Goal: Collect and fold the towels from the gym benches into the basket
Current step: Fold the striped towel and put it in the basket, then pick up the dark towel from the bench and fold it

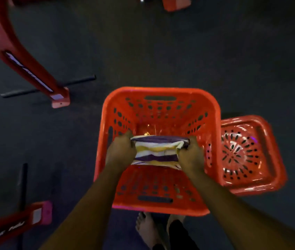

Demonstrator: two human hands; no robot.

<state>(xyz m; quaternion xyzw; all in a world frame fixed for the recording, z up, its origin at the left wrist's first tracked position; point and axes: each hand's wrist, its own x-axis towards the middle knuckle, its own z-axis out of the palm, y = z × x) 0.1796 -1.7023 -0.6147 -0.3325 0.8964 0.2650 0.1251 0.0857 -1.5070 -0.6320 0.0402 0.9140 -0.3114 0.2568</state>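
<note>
A folded towel (158, 152) with purple, yellow and white stripes hangs inside the mouth of an orange perforated basket (161, 92) on the dark floor. My left hand (120, 152) grips the towel's left end and my right hand (190, 154) grips its right end. Both hands are below the basket's rim, over its near half. The basket's bottom shows bare and shiny beyond the towel.
An orange perforated lid (251, 156) lies on the floor against the basket's right side. A red machine leg (34, 74) with a black floor bar stands at the left. Another red frame foot (40, 213) sits at lower left. My bare feet (146, 230) are just behind the basket.
</note>
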